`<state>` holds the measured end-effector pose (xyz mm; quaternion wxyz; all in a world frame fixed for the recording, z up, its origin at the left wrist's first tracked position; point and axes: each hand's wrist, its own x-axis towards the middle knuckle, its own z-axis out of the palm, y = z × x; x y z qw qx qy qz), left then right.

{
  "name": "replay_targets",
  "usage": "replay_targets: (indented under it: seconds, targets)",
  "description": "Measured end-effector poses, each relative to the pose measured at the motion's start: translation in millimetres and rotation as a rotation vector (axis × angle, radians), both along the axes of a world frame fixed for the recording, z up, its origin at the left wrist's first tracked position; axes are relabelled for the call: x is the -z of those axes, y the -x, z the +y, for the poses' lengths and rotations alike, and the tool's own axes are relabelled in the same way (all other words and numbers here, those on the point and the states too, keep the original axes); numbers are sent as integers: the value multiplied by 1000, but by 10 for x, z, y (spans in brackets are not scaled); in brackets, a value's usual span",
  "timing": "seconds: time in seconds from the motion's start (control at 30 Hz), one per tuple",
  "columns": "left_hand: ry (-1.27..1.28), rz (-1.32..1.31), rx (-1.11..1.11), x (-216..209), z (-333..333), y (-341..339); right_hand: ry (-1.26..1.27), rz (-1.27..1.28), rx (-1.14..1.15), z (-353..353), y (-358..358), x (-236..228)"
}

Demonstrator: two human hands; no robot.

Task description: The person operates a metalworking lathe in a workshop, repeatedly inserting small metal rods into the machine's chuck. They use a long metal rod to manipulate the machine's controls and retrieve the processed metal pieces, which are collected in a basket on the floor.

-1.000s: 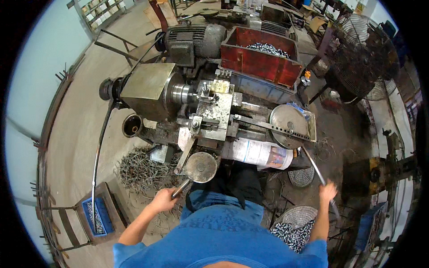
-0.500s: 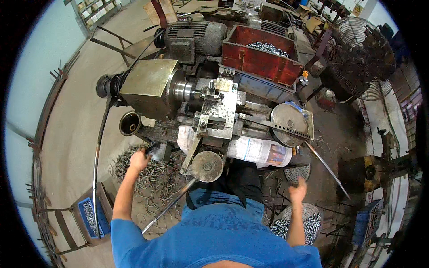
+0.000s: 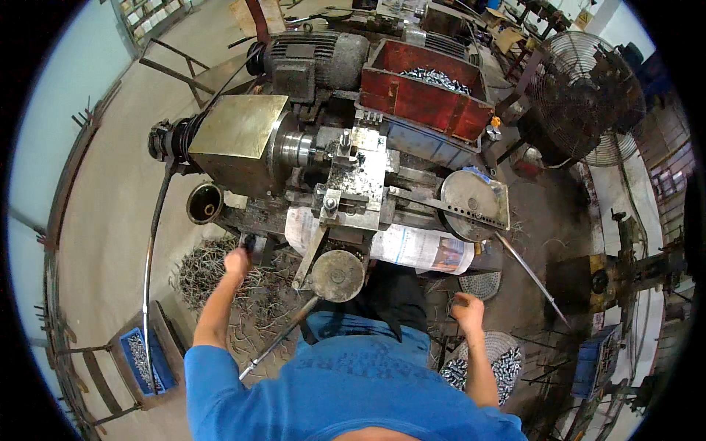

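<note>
Left hand [image 3: 236, 262] held near metal shavings [image 3: 202, 273], right hand [image 3: 468, 312] near parts basket [image 3: 497, 342]; state of either grip cannot be told.

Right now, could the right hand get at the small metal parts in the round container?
Probably yes: no lid covers the metal parts, and the right hand is close by in view, though depth is unclear.

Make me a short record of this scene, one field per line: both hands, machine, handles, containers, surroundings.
Left hand: beside dark object, near wire scrap; hold unclear
Right hand: fingers curled, near basket; contents unclear
Machine: lathe
Handles: left handle, right handle; neither held
Containers: red box above blue crate; both box and basket hold metal parts
Surroundings: fan, right
</note>
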<state>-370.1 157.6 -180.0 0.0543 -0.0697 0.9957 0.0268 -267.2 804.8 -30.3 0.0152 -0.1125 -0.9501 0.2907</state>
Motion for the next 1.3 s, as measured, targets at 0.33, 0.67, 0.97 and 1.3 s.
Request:
replay_targets:
  seconds: [0.33, 0.67, 0.97, 1.3]
  targets:
    - [-105, -319, -22, -1268, 115, -17, 68, 402, -511, -1232, 1535, -1617]
    - [-14, 408, -501, -2903, -1268, -767, -613, 485, -1083, -3238, 2800, -1701]
    - [-64, 310, -643, -2402, -64, -1072, -588, 456, -1032, -3321, 2882, -1470]
    - [-765, 187, -492, -2378, -555, -1035, -478, 637, -916, -2730, 2837, -2248]
